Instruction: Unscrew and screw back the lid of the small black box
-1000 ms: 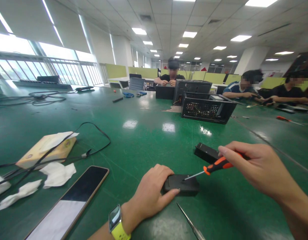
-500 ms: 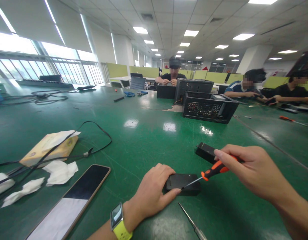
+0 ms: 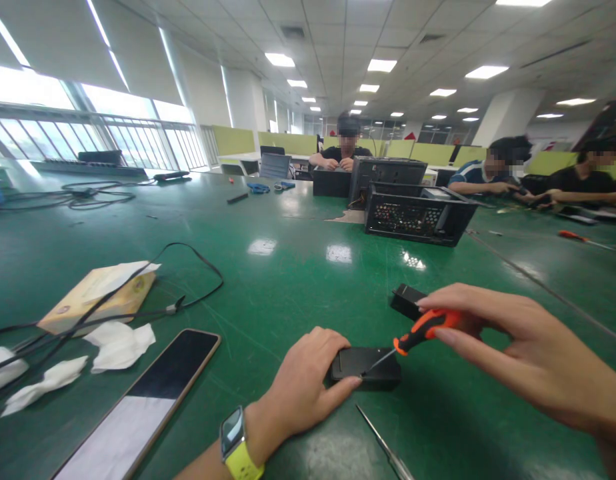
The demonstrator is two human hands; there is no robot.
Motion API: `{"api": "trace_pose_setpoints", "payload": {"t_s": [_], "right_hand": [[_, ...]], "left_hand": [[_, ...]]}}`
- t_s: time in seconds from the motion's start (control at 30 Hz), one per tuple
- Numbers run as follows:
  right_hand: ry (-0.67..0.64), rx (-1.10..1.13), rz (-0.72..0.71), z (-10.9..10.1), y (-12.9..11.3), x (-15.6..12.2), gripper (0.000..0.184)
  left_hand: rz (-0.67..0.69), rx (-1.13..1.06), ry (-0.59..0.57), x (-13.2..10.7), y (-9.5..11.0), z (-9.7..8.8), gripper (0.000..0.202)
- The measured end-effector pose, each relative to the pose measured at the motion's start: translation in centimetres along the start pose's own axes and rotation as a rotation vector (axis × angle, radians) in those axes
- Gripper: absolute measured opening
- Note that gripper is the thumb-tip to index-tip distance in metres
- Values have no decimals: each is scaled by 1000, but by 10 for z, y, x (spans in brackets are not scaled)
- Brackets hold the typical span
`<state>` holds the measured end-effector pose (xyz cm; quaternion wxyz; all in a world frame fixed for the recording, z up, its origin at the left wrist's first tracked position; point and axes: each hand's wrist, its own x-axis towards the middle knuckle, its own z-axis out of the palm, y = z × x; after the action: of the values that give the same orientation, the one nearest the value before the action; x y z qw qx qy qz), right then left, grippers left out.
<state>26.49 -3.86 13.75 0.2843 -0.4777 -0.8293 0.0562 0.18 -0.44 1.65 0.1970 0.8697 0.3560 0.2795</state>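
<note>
My left hand (image 3: 301,387) rests on the green table (image 3: 288,280), fingers closed round the left end of a small flat black box (image 3: 367,367), pinning it down. My right hand (image 3: 508,347) pinches an orange-handled screwdriver (image 3: 422,329) between thumb and fingers. Its thin metal tip touches the top of the black box near its right side. A second small black part (image 3: 406,300) lies just behind the screwdriver, partly hidden by my right fingers. A watch with a yellow strap (image 3: 235,443) is on my left wrist.
A phone (image 3: 153,393) lies at the near left, beside crumpled tissues (image 3: 118,340), a tan booklet (image 3: 101,293) and a black cable (image 3: 193,257). A thin metal rod (image 3: 385,450) lies near the front edge. Open computer cases (image 3: 413,213) stand mid-table. Three people sit at the far side.
My right hand has turned and slid left, bringing the screwdriver handle lower and closer to the black box. The left hand and box have stayed put.
</note>
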Motion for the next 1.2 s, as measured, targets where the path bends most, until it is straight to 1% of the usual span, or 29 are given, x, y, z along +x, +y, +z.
{"api": "trace_pose_setpoints", "payload": {"t_s": [0.07,0.17,0.27,0.43,0.53,0.63,0.77,0.87,0.93,1.2], "right_hand": [[-2,-11,-21,-2,-2,-2,25],[37,-58,-39,-2,-4,-3,23],[0,-52,-66,-2,-3,-3,24],[-5,-74,-18,-2,-1,-4,20],[-71,-30,-31,-2,-3,-3,19],[-62,-41,-20,-3,-4,-4,16],[-55,-81,-18,-2,-4,-4,20],[-15,-113,-21,-1,-3,-4,23],[-11,-112,-24,0,-2,-5,26],[5,-97,35,0,-4,-7,30]], "left_hand": [[0,5,-3,0,0,0,27],[3,7,-2,0,1,0,27],[-2,11,-1,0,1,1,26],[1,16,3,0,2,-1,26],[2,20,8,-1,2,-1,26],[10,17,7,-1,1,0,26],[2,17,7,0,0,0,27],[6,15,6,1,0,0,27],[7,17,4,1,0,0,27],[3,21,3,0,2,-1,27]]}}
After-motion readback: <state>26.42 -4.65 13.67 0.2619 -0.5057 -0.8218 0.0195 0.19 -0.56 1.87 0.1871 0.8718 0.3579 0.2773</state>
